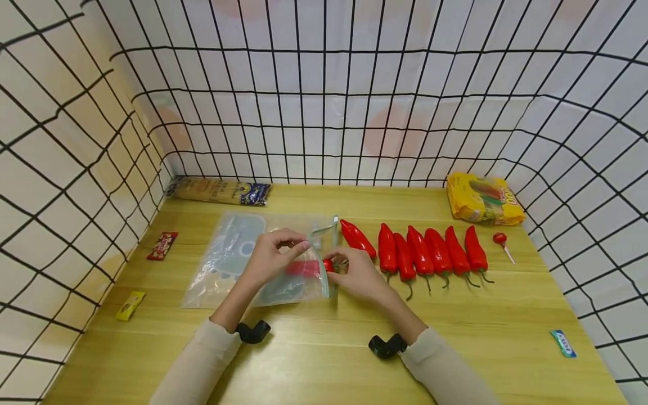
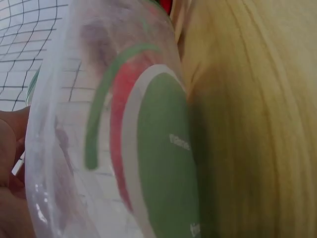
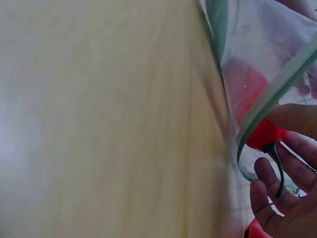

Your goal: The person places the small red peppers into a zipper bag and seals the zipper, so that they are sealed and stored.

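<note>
A clear zip bag with a printed pattern lies on the table, its green-edged mouth facing right. My left hand pinches the upper layer near that mouth, lifting it; in the left wrist view the bag's plastic covers most of the picture. My right hand is at the opening, gripping a red chili pepper near its stem end between thumb and fingers. Most of that pepper lies inside the bag, seen through the plastic, while its dark green stem sticks out. Just behind my right hand lies another red pepper.
Several red peppers lie in a row on the right, near a lollipop and a yellow packet. A noodle packet lies at the back left. Small wrapped sweets lie by both sides. Black wire mesh encloses the table.
</note>
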A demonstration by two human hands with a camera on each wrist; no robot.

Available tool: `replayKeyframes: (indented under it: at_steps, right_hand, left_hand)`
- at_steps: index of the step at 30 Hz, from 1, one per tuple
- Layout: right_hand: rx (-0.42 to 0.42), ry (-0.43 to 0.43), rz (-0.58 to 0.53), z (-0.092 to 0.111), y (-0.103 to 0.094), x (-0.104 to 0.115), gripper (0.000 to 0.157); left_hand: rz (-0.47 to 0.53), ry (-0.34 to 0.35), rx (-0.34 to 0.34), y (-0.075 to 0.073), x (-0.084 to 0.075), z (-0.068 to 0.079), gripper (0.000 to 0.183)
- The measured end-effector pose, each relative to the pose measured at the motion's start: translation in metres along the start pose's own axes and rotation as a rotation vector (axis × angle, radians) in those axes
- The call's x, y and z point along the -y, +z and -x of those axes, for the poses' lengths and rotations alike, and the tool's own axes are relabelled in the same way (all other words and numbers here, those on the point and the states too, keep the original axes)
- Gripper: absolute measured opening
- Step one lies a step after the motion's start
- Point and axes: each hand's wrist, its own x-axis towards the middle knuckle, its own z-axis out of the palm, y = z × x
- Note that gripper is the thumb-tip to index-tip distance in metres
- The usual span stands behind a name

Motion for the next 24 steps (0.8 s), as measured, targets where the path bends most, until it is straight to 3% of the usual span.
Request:
replayKeyframes:
  at_steps: [5, 12, 18, 24]
  right_hand:
    - [-0.008, 0.018, 0.013, -0.003, 0.003, -0.004, 0.033]
    - [-0.066, 0.105, -0.069, 0.015, -0.017, -0.008, 0.035]
    - [0.014, 0.159, -0.121, 0.022, -0.021, -0.012, 0.039]
    - [0.050, 0.141, -0.195, 0.019, -0.016, -0.012, 0.031]
  left_hand:
    - [0.027, -0.015, 0.005, 0.006, 0.004, -0.001, 0.014]
    - [0.034, -0.058, -0.012, 0.007, 0.002, -0.001, 0.012]
    - [0.035, -0.065, 0.003, 0.005, -0.003, 0.001, 0.014]
    - [0.061, -0.063, 0.002, 0.008, 0.008, 0.001, 0.011]
